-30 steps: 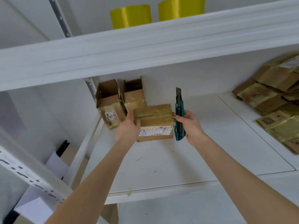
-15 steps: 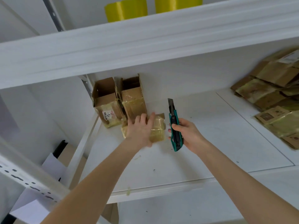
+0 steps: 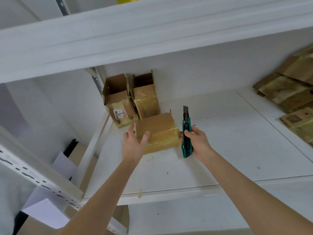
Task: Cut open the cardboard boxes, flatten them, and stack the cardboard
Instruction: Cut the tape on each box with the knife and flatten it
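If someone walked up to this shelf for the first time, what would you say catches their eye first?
Most likely the teal utility knife, blade out and pointing up, gripped in the right hand over the shelf. Just left of it, the left hand holds a taped box, with two open boxes standing behind it. A pile of flattened cardboard lies at the far right.

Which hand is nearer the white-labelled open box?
Left. Left hand holds the taped box just in front of the labelled box; right hand holds the knife farther right.
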Tool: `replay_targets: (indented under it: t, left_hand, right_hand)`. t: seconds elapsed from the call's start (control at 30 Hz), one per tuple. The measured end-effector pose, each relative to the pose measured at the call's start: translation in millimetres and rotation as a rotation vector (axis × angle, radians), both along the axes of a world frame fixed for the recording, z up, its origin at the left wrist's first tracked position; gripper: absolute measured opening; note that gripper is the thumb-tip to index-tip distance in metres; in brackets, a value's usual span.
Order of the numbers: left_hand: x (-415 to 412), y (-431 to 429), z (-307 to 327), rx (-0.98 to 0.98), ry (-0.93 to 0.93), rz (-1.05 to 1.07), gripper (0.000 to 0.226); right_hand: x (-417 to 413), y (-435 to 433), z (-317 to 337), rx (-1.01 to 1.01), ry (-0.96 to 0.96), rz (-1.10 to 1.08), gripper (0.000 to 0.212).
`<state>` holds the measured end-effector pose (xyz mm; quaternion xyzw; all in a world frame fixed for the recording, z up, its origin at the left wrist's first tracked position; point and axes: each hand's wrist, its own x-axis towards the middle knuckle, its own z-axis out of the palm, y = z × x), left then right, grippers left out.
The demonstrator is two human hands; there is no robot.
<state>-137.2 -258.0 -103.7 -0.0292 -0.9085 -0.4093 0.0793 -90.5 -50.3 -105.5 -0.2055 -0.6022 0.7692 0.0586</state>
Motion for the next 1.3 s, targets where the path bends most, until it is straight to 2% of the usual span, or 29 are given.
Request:
replay_targets:
  t: [0.07, 0.13, 0.2, 0.37, 0.43, 0.53, 0.63, 0.8, 1.03, 1.2, 1.3]
  left_hand:
    - [-6.0, 0.5, 15.8, -0.105, 0.103, -0.101, 0.094]
    - [-14.8, 2.2, 32.1, -0.332, 0.119, -0.191, 0.112]
    - [-21.3, 4.8, 43.4, -0.536, 0.102, -0.230, 0.122]
    - [-27.9, 22.0, 47.7, -0.931, 0.168, -0.104, 0.117]
    - [-28.2, 31.8, 46.8, -1.038, 0.221, -0.120, 0.116]
    - [-28.5, 37.1, 39.8, -0.952, 0.327, -0.219, 0.109]
    - [-32.1, 34.7, 38.8, -0.883, 0.365, -0.245, 0.100]
    - [-35.3, 36.5, 40.3, -0.887, 0.282, -0.259, 0.101]
    - [-37.4, 37.7, 43.3, -0.894, 0.249, -0.245, 0.102]
    - [-39.6, 38.6, 46.3, -0.928, 0.230, -0.246, 0.103]
    - [-42.7, 40.4, 49.0, -0.958, 0.214, -0.251, 0.104]
  right_hand:
    - [-3.8, 0.7, 14.3, -0.049, 0.086, -0.006, 0.018]
    - [-9.0, 2.8, 30.7, -0.110, 0.150, -0.015, 0.014]
    - [-11.1, 1.4, 42.8, -0.141, 0.167, 0.001, 0.014]
    - [-6.2, -6.7, 44.7, -0.254, 0.137, 0.042, 0.015]
    - [-2.0, -7.3, 42.7, -0.258, 0.132, 0.065, 0.016]
    - [6.4, -4.3, 40.0, -0.224, 0.115, 0.090, 0.017]
    - [21.4, 5.3, 31.6, 0.022, 0.082, 0.016, 0.014]
    - [49.2, 14.8, 13.1, 0.387, 0.148, -0.028, 0.027]
    - [41.6, 14.1, 14.8, 0.588, 0.177, 0.026, 0.038]
    - [38.3, 22.5, 19.5, 0.764, 0.154, 0.113, 0.036]
    - [38.1, 27.3, 19.4, 0.798, 0.116, 0.171, 0.036]
